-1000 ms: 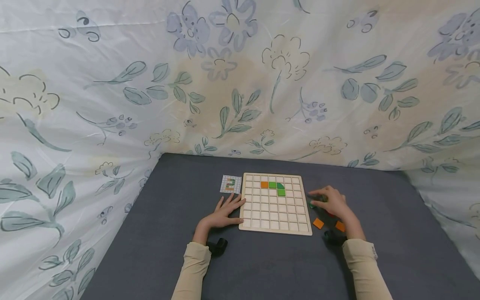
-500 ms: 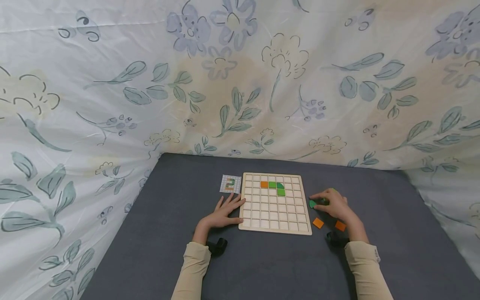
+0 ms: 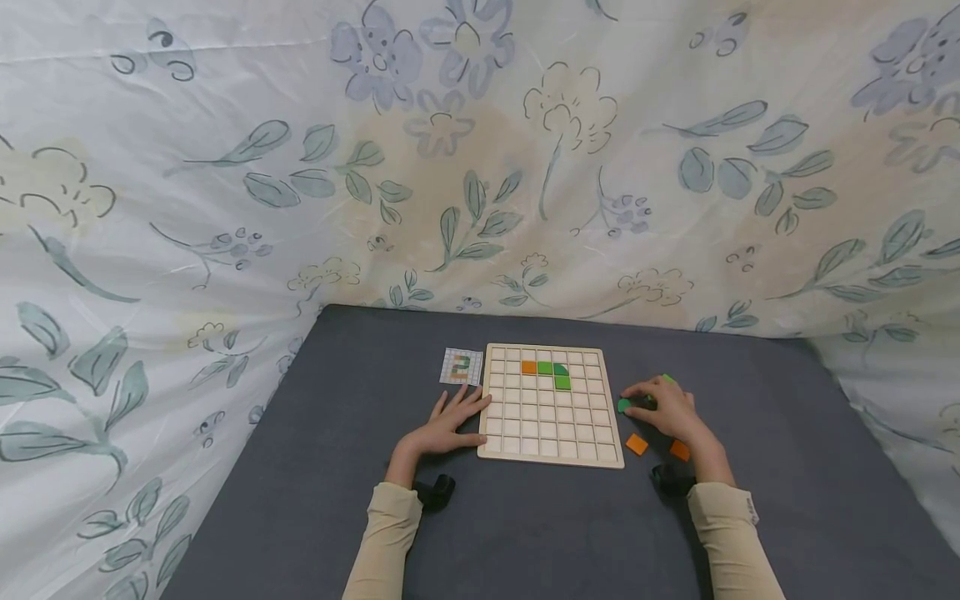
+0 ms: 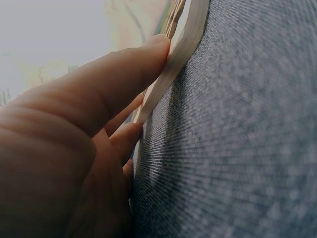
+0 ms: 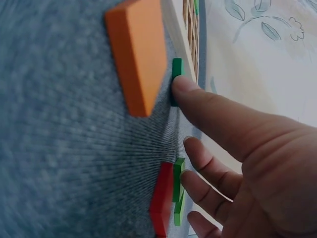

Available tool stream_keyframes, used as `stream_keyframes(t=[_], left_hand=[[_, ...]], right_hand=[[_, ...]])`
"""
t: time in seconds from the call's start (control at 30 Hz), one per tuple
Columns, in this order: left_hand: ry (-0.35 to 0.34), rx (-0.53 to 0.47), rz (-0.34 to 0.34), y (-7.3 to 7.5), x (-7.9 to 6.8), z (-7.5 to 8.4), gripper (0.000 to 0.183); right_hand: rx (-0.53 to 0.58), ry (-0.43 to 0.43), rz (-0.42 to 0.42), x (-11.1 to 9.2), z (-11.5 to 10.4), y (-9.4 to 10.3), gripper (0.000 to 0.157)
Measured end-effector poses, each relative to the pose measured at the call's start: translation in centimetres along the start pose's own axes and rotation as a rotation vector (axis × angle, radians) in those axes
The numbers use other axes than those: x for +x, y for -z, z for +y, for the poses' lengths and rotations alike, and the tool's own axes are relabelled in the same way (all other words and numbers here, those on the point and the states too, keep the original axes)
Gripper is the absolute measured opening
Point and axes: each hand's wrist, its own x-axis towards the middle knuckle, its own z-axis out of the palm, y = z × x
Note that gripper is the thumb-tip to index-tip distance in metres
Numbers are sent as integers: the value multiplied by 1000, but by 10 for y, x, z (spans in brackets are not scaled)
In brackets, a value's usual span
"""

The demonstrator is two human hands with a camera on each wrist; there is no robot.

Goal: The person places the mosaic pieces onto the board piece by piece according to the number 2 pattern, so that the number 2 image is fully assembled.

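Observation:
My left hand (image 3: 444, 427) rests with spread fingers on the left edge of the wooden grid board (image 3: 551, 459); in the left wrist view its thumb (image 4: 148, 57) touches the rim. Right of the board, my right hand (image 3: 666, 407) bends its thumb and index finger about a small dark green tile (image 3: 624, 406). The thumb tip (image 5: 184, 85) lies against that tile in the right wrist view, while the index finger is hidden behind. On the board sit an orange tile (image 3: 528, 367), light green tiles (image 3: 545, 368) and a dark green rounded tile (image 3: 560, 368).
A small pattern card (image 3: 461, 367) lies left of the board. Orange tiles (image 3: 637, 444) lie near the right wrist. A red tile (image 5: 161, 198) and light green tiles (image 5: 178, 181) lie beneath the right hand's other fingers. A floral cloth (image 3: 480, 167) hangs behind the table.
My right hand has shifted slightly right and its thumb and index finger have closed in on the dark green tile. The left hand stays on the board's edge.

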Motion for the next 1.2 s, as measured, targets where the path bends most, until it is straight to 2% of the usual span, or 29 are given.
stream_keyframes(t=[0.37, 0.67, 1.2], left_hand=[[-4, 15, -4, 2, 0, 4, 71], [6, 10, -5, 2, 0, 6, 70], [-2, 15, -7, 1, 1, 3, 71]], right_hand=[[-17, -28, 26, 4, -4, 1, 27], [0, 8, 62, 10, -20, 0, 28], [14, -82, 52, 20, -51, -16, 37]])
